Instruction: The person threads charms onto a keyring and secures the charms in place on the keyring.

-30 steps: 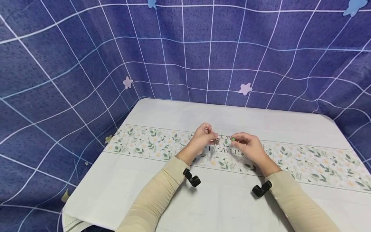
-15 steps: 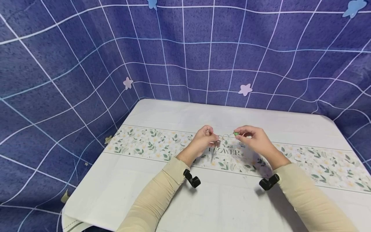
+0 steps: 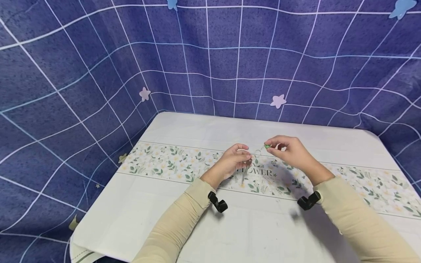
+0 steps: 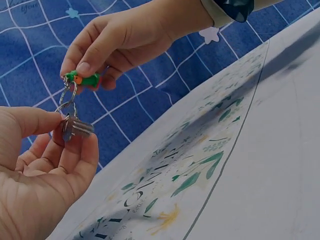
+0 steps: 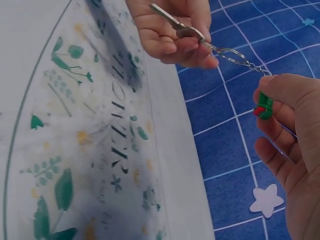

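A metal key (image 5: 172, 22) hangs on a ring and short chain (image 5: 235, 55) that ends in a small green charm (image 5: 263, 106). My left hand (image 3: 234, 160) pinches the key's head (image 4: 75, 127) between thumb and fingers. My right hand (image 3: 289, 151) pinches the green charm (image 4: 82, 79) with thumb and forefinger, a little higher and to the right. The chain (image 3: 258, 150) is stretched between the two hands above the table (image 3: 256, 226). Both hands are lifted off the cloth.
The white tablecloth has a floral band (image 3: 164, 160) with printed letters running across its middle. A blue grid-patterned curtain (image 3: 210, 54) with paper stars surrounds the table on the back and sides. Black camera mounts (image 3: 218, 204) sit on both wrists.
My right hand has risen and moved right with the green charm, drawing the chain taut. My left hand has stayed nearly in place, holding the key.
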`<action>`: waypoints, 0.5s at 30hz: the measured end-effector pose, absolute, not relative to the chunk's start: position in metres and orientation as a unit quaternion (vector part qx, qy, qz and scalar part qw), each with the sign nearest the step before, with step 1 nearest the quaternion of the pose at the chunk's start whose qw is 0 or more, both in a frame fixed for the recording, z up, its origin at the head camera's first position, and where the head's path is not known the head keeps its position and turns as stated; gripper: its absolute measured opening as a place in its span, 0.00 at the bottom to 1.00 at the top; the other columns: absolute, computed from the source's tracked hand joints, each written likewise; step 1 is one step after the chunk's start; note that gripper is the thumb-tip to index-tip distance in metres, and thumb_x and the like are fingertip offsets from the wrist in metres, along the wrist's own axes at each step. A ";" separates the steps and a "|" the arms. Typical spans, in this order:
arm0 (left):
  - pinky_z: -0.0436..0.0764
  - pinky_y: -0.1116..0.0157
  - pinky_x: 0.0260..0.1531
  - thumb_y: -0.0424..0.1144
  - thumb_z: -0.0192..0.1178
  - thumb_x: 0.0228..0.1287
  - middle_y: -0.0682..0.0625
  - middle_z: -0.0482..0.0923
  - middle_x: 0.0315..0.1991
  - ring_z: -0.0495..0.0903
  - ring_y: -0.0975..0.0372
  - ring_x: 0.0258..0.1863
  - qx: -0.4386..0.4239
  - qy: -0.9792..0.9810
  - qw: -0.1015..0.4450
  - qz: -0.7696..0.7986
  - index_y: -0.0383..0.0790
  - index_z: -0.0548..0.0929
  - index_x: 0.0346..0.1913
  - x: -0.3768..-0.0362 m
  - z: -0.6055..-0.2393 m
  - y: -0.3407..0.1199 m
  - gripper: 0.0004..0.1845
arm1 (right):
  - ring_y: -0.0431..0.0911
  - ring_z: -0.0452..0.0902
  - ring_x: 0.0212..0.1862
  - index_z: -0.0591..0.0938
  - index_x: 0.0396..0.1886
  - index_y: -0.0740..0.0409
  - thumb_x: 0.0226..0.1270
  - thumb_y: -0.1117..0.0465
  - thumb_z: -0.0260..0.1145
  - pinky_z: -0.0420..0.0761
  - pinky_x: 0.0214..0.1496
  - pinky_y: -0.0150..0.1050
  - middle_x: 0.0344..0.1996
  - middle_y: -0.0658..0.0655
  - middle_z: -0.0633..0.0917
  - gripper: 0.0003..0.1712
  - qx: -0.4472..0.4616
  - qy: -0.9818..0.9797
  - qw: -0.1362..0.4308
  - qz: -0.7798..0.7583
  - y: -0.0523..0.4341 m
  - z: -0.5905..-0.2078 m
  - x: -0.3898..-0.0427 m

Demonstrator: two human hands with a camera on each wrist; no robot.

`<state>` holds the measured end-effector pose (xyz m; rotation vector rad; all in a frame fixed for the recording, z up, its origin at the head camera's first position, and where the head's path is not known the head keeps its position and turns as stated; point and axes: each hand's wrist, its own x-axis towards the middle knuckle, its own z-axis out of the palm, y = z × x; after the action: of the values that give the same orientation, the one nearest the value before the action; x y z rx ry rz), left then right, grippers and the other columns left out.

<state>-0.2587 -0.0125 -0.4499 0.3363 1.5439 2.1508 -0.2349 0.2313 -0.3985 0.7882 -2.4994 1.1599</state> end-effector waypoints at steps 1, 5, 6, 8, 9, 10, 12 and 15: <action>0.84 0.65 0.37 0.23 0.56 0.71 0.48 0.81 0.37 0.82 0.61 0.34 0.121 0.561 0.236 0.784 0.36 0.70 0.57 -0.259 -0.449 -0.013 0.16 | 0.39 0.79 0.38 0.88 0.46 0.59 0.66 0.68 0.71 0.81 0.41 0.32 0.39 0.52 0.88 0.10 0.275 -0.864 0.138 0.398 0.231 -0.396 -0.235; 0.83 0.67 0.38 0.22 0.55 0.71 0.48 0.81 0.38 0.82 0.61 0.35 0.118 0.546 0.250 0.791 0.37 0.71 0.59 -0.260 -0.449 -0.014 0.17 | 0.38 0.79 0.38 0.88 0.46 0.61 0.65 0.70 0.71 0.81 0.40 0.35 0.39 0.53 0.89 0.10 0.283 -0.865 0.144 0.389 0.230 -0.389 -0.236; 0.83 0.67 0.38 0.21 0.55 0.70 0.48 0.81 0.38 0.82 0.61 0.36 0.119 0.543 0.254 0.792 0.37 0.71 0.59 -0.260 -0.449 -0.014 0.18 | 0.38 0.79 0.38 0.88 0.46 0.61 0.65 0.70 0.71 0.82 0.40 0.35 0.39 0.53 0.89 0.10 0.284 -0.866 0.146 0.386 0.230 -0.387 -0.236; 0.82 0.68 0.38 0.20 0.55 0.70 0.49 0.81 0.38 0.82 0.62 0.36 0.121 0.535 0.263 0.794 0.37 0.71 0.60 -0.261 -0.449 -0.014 0.20 | 0.38 0.79 0.38 0.88 0.46 0.60 0.65 0.70 0.71 0.82 0.40 0.37 0.39 0.53 0.89 0.10 0.288 -0.866 0.148 0.380 0.230 -0.384 -0.236; 0.82 0.68 0.38 0.19 0.55 0.69 0.49 0.81 0.38 0.82 0.62 0.36 0.123 0.532 0.267 0.794 0.38 0.71 0.60 -0.261 -0.449 -0.015 0.20 | 0.38 0.79 0.38 0.88 0.46 0.60 0.65 0.70 0.71 0.82 0.40 0.37 0.39 0.53 0.89 0.10 0.289 -0.867 0.149 0.378 0.230 -0.383 -0.236; 0.81 0.68 0.37 0.19 0.55 0.69 0.49 0.81 0.38 0.82 0.62 0.36 0.125 0.531 0.270 0.793 0.38 0.71 0.61 -0.261 -0.450 -0.015 0.21 | 0.38 0.79 0.38 0.88 0.46 0.60 0.65 0.69 0.71 0.82 0.40 0.38 0.39 0.53 0.89 0.10 0.291 -0.868 0.150 0.374 0.230 -0.382 -0.236; 0.81 0.69 0.37 0.18 0.54 0.69 0.50 0.81 0.38 0.81 0.63 0.36 0.129 0.528 0.277 0.793 0.38 0.70 0.62 -0.261 -0.449 -0.016 0.22 | 0.38 0.79 0.38 0.88 0.46 0.59 0.66 0.69 0.71 0.82 0.40 0.38 0.39 0.52 0.89 0.10 0.291 -0.870 0.151 0.369 0.230 -0.380 -0.236; 0.81 0.70 0.36 0.18 0.54 0.69 0.50 0.81 0.38 0.82 0.63 0.36 0.135 0.528 0.284 0.789 0.34 0.67 0.65 -0.261 -0.447 -0.018 0.24 | 0.38 0.79 0.37 0.88 0.46 0.58 0.66 0.68 0.71 0.82 0.39 0.37 0.39 0.51 0.89 0.10 0.291 -0.873 0.151 0.360 0.231 -0.377 -0.235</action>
<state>-0.2605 -0.0176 -0.4471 0.3622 1.4117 2.1122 -0.2353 0.2310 -0.3772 0.8350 -2.5081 1.0352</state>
